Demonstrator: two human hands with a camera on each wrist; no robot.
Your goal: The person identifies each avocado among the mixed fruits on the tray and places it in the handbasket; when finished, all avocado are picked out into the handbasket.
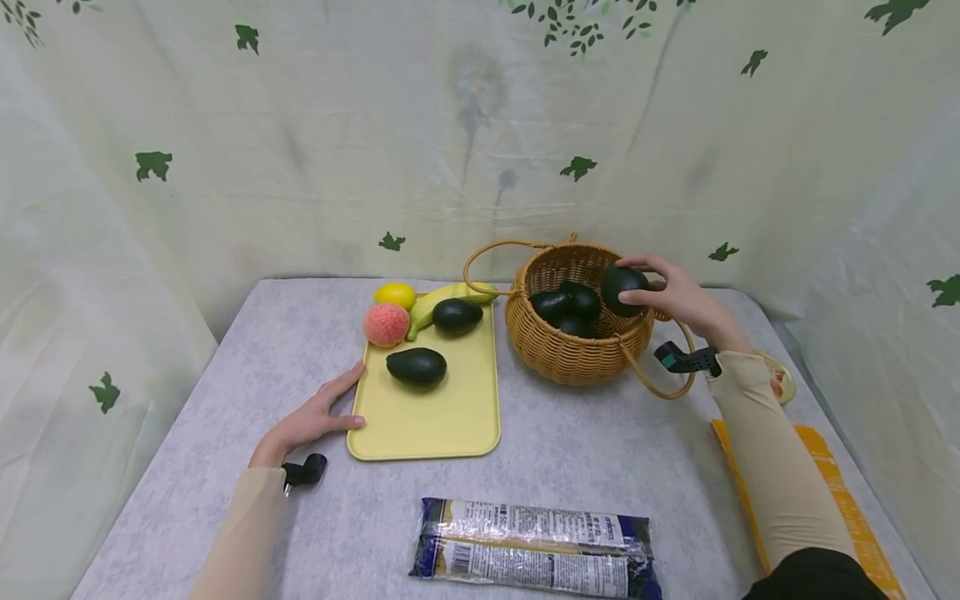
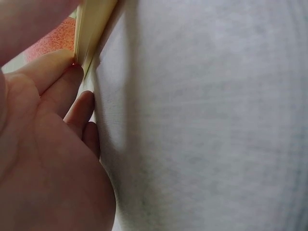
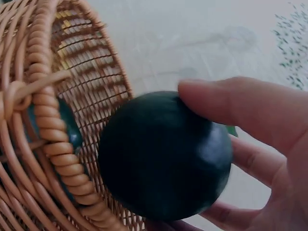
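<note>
My right hand [image 1: 678,296] grips a dark green avocado [image 1: 623,290] at the right rim of a wicker basket [image 1: 566,358]. Up close in the right wrist view, thumb and fingers curve round that avocado [image 3: 163,156]. Several more avocados [image 1: 577,300] lie inside the basket. On the left, my left hand [image 1: 315,417] touches the left edge of a yellow tray [image 1: 427,429] with fingers spread; its fingers [image 2: 62,86] meet the rim in the left wrist view. Two avocados [image 1: 417,367], a banana [image 1: 442,304], a lemon [image 1: 395,294] and a pink, rough-skinned round fruit [image 1: 386,325] lie on the tray.
Two long plastic packs [image 1: 536,546], blue at the ends, lie at the table's front. An orange packet [image 1: 832,475] and a round-lidded container [image 1: 782,379] are partly hidden by the right arm. The basket's looped handles [image 1: 480,265] stick out at both sides.
</note>
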